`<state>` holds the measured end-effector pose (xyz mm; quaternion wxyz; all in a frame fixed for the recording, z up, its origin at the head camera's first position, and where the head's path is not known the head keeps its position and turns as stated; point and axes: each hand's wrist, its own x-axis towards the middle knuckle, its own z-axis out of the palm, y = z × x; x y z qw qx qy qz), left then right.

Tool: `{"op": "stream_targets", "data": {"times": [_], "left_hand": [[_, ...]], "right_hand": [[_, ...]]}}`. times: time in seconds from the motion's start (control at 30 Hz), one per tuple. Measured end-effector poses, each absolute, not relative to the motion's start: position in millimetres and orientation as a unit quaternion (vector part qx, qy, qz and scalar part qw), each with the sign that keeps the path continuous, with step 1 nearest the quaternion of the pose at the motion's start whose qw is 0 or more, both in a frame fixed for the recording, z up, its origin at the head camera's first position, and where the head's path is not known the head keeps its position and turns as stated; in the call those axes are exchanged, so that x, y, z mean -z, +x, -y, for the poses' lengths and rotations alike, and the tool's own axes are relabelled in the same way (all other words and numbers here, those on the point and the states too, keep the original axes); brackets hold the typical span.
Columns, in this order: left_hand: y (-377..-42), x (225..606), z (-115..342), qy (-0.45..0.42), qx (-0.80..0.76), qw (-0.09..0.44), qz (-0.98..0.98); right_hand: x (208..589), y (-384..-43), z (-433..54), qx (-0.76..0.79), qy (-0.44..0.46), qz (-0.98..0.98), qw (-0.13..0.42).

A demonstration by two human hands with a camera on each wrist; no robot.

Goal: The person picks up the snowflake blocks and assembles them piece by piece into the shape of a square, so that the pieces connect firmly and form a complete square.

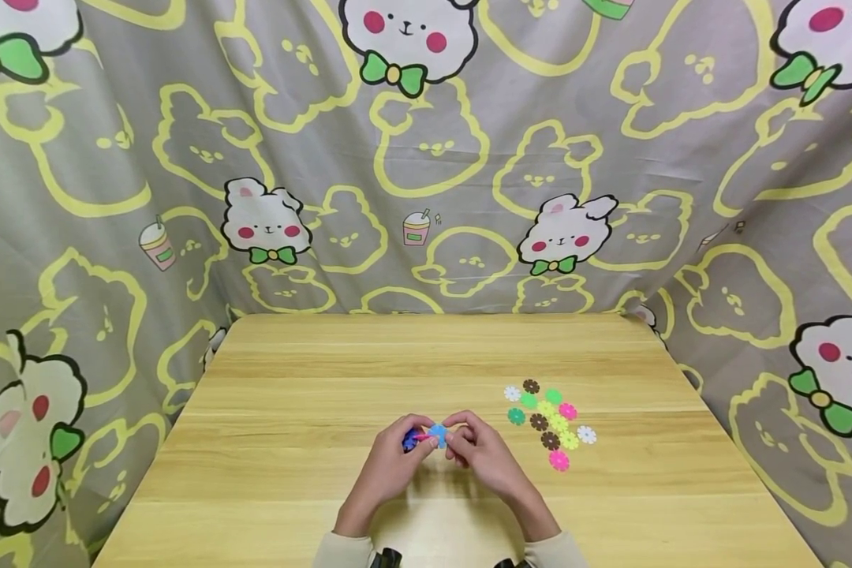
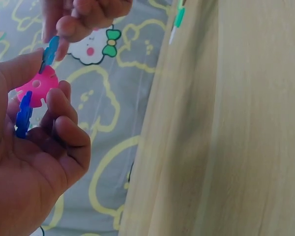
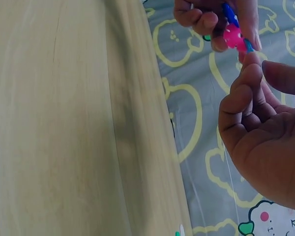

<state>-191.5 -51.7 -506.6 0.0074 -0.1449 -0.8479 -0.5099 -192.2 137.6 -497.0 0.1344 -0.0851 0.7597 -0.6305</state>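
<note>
My left hand (image 1: 392, 461), thumb and fingers curled in, clamps a pink notched disc (image 2: 47, 83) with a dark blue notched disc (image 2: 24, 117) and a light blue notched disc (image 2: 51, 50) seemingly slotted to it. My right hand (image 1: 486, 456) bends its fingers at the light blue one; I can't tell whether it grips. I'd judge at least three linked; the loose notched discs (image 1: 569, 439) lie unattached, right of the hands on the wooden tabletop (image 1: 291, 394).

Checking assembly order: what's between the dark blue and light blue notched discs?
A pink notched disc, between the dark blue disc and light blue disc; it shows in the left wrist view.
</note>
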Motion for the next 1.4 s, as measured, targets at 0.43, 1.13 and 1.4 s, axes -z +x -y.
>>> {"op": "stream_targets", "data": {"times": [0.43,1.13,1.4], "left_hand": [[-192.3,505.4,56.0,-0.135,0.515,0.008,0.847],[-192.5,504.7,61.1,-0.129,0.516,0.009,0.847],[-192.8,503.7,62.3,-0.128,0.519,0.009,0.845]], "right_hand": [[501.5,-195.3,-169.2,0.528,-0.054,-0.846,0.055],[509.3,-194.0,-234.2,0.345,0.047,-0.937,0.024],[513.6,-189.1,-255.1,0.281,0.052,-0.958,0.020]]}}
